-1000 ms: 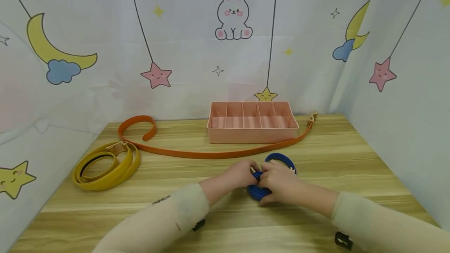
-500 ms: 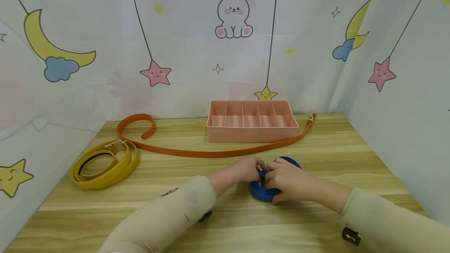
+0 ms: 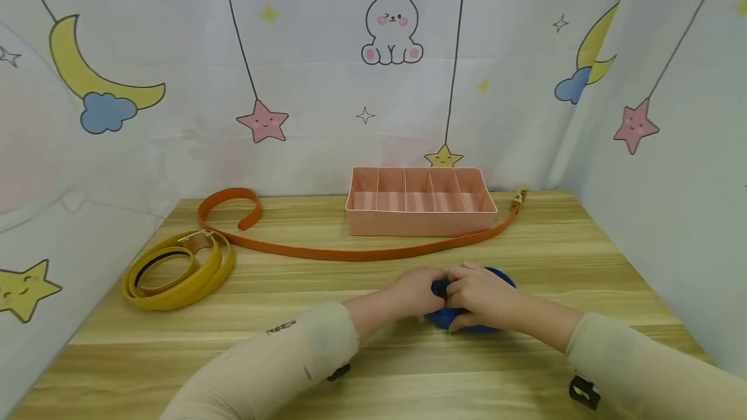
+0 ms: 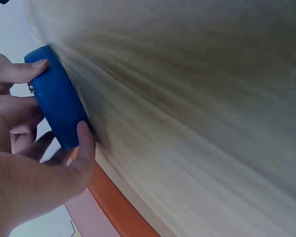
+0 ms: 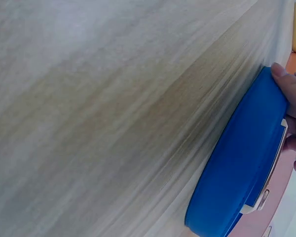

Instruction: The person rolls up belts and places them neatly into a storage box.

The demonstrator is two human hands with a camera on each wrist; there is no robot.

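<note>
A blue belt (image 3: pixel 441 318), wound into a coil, stands on its edge on the table between both hands. My left hand (image 3: pixel 418 291) grips its left side; in the left wrist view a fingertip (image 4: pixel 84 129) presses the smooth outer band (image 4: pixel 64 106). From the right, my right hand (image 3: pixel 484 298) holds the coil with its fingers bent over the top and the thumb low at the near side. In the right wrist view a pale metal buckle (image 5: pixel 259 201) sits along the coil's side. The hands hide much of the belt in the head view.
Behind the hands an orange strap (image 3: pixel 350 255) with a gold clasp (image 3: pixel 519 197) stretches across the wooden table (image 3: pixel 408 374). A pink divided box (image 3: pixel 420 223) stands behind it. At left lies a coiled yellow belt (image 3: pixel 192 290). A printed curtain (image 3: pixel 321 70) encloses the back and sides.
The blue coil and both hands have shifted slightly right. The loop that stuck out behind the right hand is now drawn in closer to the coil.
</note>
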